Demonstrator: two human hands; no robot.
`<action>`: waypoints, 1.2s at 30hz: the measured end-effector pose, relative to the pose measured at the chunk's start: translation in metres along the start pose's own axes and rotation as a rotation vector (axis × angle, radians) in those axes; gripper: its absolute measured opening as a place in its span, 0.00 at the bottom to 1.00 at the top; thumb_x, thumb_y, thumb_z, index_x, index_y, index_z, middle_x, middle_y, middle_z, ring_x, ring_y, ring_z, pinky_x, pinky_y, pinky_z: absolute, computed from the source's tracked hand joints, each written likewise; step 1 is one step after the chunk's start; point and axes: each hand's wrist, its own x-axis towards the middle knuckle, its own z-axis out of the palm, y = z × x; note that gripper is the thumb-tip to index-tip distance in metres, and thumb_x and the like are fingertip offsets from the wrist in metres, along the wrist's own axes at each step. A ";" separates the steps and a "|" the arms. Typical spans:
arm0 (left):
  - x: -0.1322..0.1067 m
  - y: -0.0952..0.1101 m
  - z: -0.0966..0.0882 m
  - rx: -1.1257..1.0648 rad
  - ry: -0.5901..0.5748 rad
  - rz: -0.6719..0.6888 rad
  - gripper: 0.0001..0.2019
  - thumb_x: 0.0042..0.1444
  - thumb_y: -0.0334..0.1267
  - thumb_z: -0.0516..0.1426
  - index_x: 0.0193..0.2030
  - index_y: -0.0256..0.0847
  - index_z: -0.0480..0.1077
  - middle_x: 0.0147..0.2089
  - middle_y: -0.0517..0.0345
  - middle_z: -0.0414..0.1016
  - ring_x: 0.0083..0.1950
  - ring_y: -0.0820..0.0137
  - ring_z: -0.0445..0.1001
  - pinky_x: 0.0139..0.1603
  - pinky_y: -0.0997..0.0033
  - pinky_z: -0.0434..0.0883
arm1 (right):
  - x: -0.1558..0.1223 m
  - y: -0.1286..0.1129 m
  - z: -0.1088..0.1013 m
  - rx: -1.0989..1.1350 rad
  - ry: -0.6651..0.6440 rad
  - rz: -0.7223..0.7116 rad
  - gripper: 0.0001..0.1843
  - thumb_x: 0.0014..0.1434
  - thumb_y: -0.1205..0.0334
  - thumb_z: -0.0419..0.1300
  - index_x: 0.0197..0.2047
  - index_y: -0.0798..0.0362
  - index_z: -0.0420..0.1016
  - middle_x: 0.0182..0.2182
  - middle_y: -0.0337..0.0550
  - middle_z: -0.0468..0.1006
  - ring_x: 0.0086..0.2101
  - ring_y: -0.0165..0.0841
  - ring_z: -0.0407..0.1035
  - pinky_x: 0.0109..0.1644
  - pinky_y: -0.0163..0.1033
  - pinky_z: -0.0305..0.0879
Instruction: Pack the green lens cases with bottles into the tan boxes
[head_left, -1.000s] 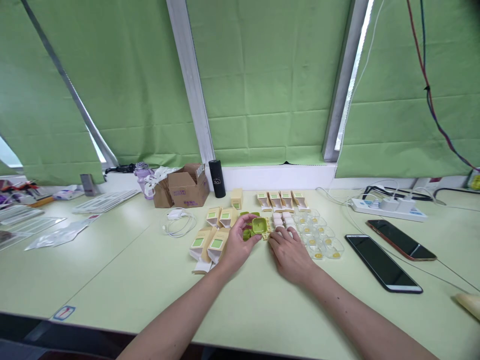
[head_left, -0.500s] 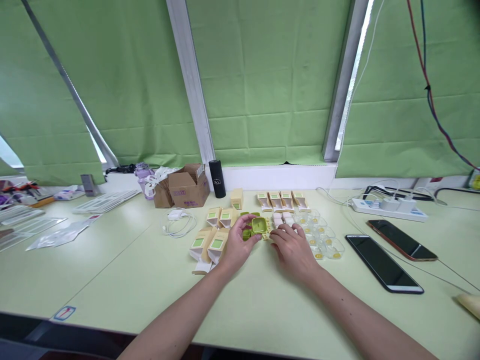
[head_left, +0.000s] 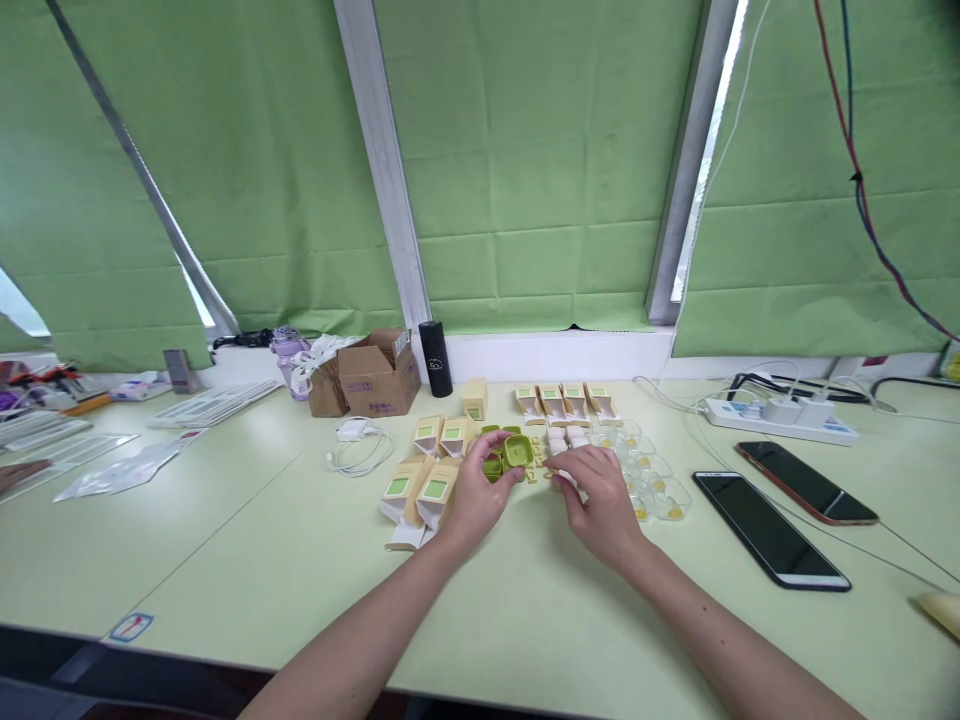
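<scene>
My left hand (head_left: pixel 476 495) is closed on a small green plastic case (head_left: pixel 517 451), held just above the table (head_left: pixel 225 540). More green cases (head_left: pixel 492 467) lie under it. My right hand (head_left: pixel 600 500) rests to the right, fingers pinched on a small white piece (head_left: pixel 568 479) from a cluster of white pieces (head_left: pixel 566 437). Clear little trays with yellow dots (head_left: pixel 652 480) lie right of that hand. Tan cartons with green labels (head_left: pixel 420 485) lie left of my left hand, and more of these cartons (head_left: pixel 562 400) stand in a row behind.
Two phones (head_left: pixel 772 530) lie at the right, near a power strip (head_left: pixel 780 418) with cables. A black bottle (head_left: pixel 433 358), a brown box (head_left: pixel 375 372) and a white cable (head_left: pixel 356 445) sit behind left. Plastic bags (head_left: pixel 112 465) lie far left.
My right hand has lifted off the table and moved slightly up and right to the white pieces, closing its fingers on one. My left hand keeps holding the green case.
</scene>
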 end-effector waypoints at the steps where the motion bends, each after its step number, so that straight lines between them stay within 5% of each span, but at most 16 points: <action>1: 0.000 0.000 0.000 0.003 0.003 0.004 0.23 0.58 0.34 0.67 0.60 0.47 0.74 0.60 0.50 0.77 0.58 0.61 0.75 0.63 0.57 0.73 | 0.001 0.000 0.000 0.064 0.014 0.029 0.14 0.70 0.70 0.56 0.48 0.46 0.81 0.41 0.45 0.85 0.43 0.43 0.75 0.50 0.50 0.64; 7: -0.002 -0.001 0.003 0.010 -0.015 0.000 0.23 0.58 0.32 0.67 0.60 0.48 0.75 0.61 0.51 0.75 0.61 0.60 0.74 0.64 0.57 0.72 | 0.015 -0.009 -0.003 0.349 0.057 0.293 0.08 0.68 0.59 0.63 0.45 0.45 0.86 0.41 0.46 0.85 0.42 0.43 0.76 0.44 0.47 0.70; 15: -0.003 0.004 0.002 0.034 0.001 0.004 0.23 0.57 0.30 0.67 0.60 0.49 0.75 0.61 0.52 0.75 0.62 0.59 0.75 0.64 0.56 0.72 | 0.040 -0.012 0.003 0.560 0.063 0.518 0.15 0.63 0.46 0.67 0.38 0.50 0.86 0.35 0.46 0.85 0.34 0.38 0.74 0.35 0.41 0.67; 23: -0.001 0.005 0.001 0.070 0.003 0.005 0.24 0.56 0.30 0.67 0.59 0.49 0.76 0.61 0.52 0.76 0.64 0.58 0.75 0.65 0.56 0.70 | 0.029 0.010 0.018 0.541 0.128 0.606 0.27 0.59 0.34 0.67 0.26 0.52 0.78 0.22 0.39 0.74 0.27 0.33 0.63 0.34 0.39 0.59; 36: -0.004 0.008 0.000 0.067 -0.033 -0.019 0.23 0.58 0.32 0.67 0.60 0.48 0.76 0.63 0.51 0.75 0.66 0.58 0.74 0.66 0.57 0.71 | 0.021 0.004 0.014 0.799 0.104 0.783 0.32 0.49 0.29 0.73 0.26 0.52 0.76 0.19 0.34 0.65 0.22 0.28 0.55 0.25 0.35 0.48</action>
